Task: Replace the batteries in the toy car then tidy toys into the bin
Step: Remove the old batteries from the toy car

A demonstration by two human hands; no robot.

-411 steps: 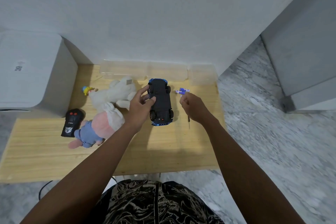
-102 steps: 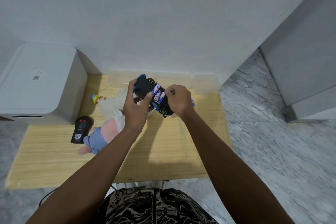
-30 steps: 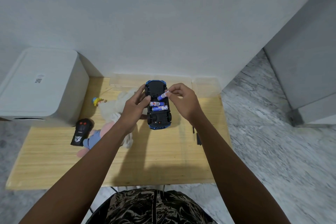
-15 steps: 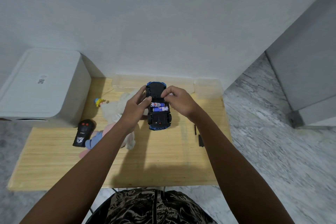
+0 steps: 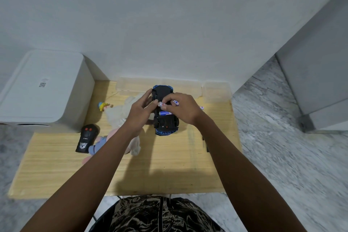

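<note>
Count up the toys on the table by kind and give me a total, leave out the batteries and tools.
Toy car: 1
Remote control: 1
Plush toys: 2, white and pink-and-blue
Small yellow-and-blue figure: 1
Total: 5

The left hand (image 5: 140,111) is gripping the upturned toy car (image 5: 165,111) on the tabletop (image 5: 169,165) while the right hand (image 5: 181,109) is pinching a battery (image 5: 163,104) above the car.

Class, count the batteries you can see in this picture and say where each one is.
4: one pinched in the right hand at, one further back in that hand, one seated in the toy car, one on the table. The hands may hide others.
</note>
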